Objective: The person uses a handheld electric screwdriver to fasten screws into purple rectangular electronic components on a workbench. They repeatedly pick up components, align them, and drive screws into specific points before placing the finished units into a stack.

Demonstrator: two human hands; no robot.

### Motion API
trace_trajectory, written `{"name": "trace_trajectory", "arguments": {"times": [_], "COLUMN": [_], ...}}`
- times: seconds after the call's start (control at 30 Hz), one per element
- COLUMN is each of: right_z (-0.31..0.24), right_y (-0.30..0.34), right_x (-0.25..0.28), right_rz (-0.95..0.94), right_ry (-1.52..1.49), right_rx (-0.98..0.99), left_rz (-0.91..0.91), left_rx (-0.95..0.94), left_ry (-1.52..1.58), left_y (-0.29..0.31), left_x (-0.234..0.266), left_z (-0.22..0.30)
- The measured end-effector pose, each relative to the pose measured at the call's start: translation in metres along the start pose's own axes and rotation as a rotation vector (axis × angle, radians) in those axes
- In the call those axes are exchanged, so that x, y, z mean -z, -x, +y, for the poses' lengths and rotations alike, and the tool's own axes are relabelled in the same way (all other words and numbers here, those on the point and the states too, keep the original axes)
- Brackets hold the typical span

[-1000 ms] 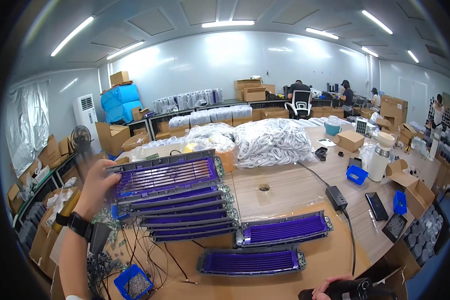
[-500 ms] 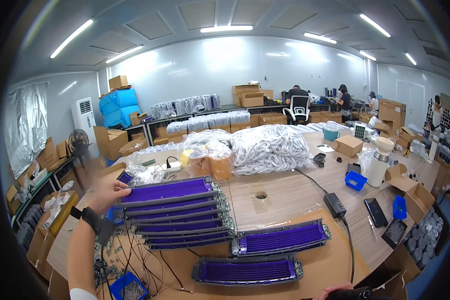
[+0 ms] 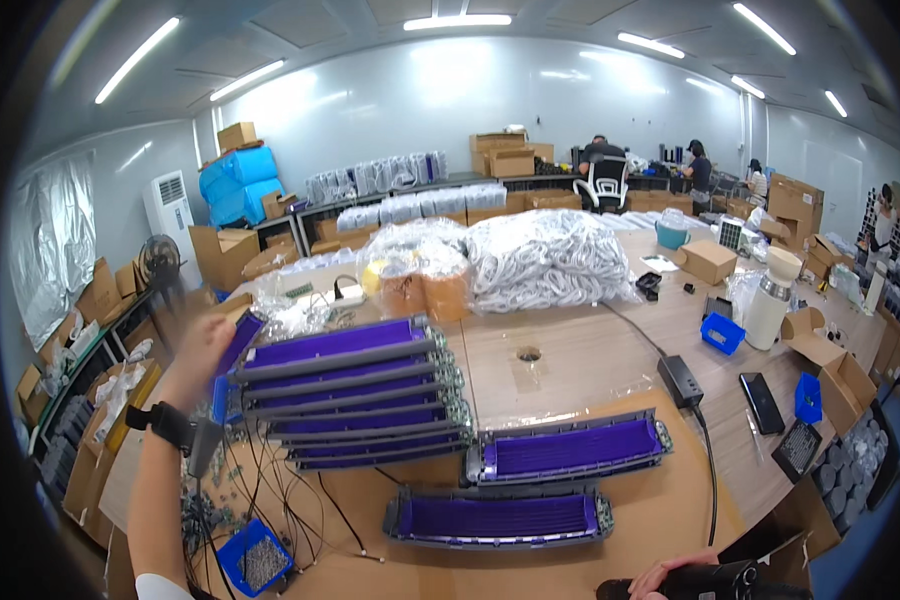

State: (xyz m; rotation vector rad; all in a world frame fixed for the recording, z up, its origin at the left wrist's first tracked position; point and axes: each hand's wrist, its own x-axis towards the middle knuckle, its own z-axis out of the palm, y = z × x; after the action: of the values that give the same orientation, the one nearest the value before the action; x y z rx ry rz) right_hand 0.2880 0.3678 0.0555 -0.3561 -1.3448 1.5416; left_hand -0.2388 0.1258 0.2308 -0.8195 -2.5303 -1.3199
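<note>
My left hand (image 3: 202, 350), blurred by motion and with a black wristband, is at the left end of a stack of long grey housings (image 3: 345, 395) with purple inner faces. Its fingers are too smeared to read. Beside it leans another purple piece (image 3: 240, 338). Green circuit boards show at the stack's right end. Two more such housings lie to the right, one behind (image 3: 570, 450) and one in front (image 3: 500, 518). At the lower edge my right hand (image 3: 658, 578) is closed round a black power tool (image 3: 710, 580), partly cut off.
A blue tray (image 3: 258, 560) of screws and loose black wires (image 3: 310, 520) lie before the stack. Bagged white cables (image 3: 550, 262) and orange rolls (image 3: 420, 285) stand behind. A black adapter (image 3: 680, 380), phone (image 3: 760, 403) and white bottle (image 3: 770, 310) are at right.
My left hand has come off the stack's rear left corner and shifted left and slightly nearer its left end. My right hand and the black tool show more. The view has tilted slightly.
</note>
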Motion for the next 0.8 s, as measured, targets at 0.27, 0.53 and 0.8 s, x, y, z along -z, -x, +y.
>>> {"name": "trace_trajectory", "arguments": {"times": [0.27, 0.53, 0.8], "right_z": [-0.004, 0.008, 0.005], "right_y": [-0.009, -0.006, -0.009], "right_x": [-0.015, -0.012, -0.007], "right_rz": [-0.09, -0.041, 0.006], "right_ry": [0.094, 0.067, 0.023], "right_rx": [0.118, 0.202, 0.143], "left_rz": [-0.174, -0.583, -0.607], "left_rx": [-0.506, -0.505, -0.675], "left_ry": [-0.44, -0.458, -0.676], "left_y": [0.191, 0.253, 0.237], "left_x": [-0.064, -0.151, -0.189], "left_z": [0.109, 0.074, 0.057]}}
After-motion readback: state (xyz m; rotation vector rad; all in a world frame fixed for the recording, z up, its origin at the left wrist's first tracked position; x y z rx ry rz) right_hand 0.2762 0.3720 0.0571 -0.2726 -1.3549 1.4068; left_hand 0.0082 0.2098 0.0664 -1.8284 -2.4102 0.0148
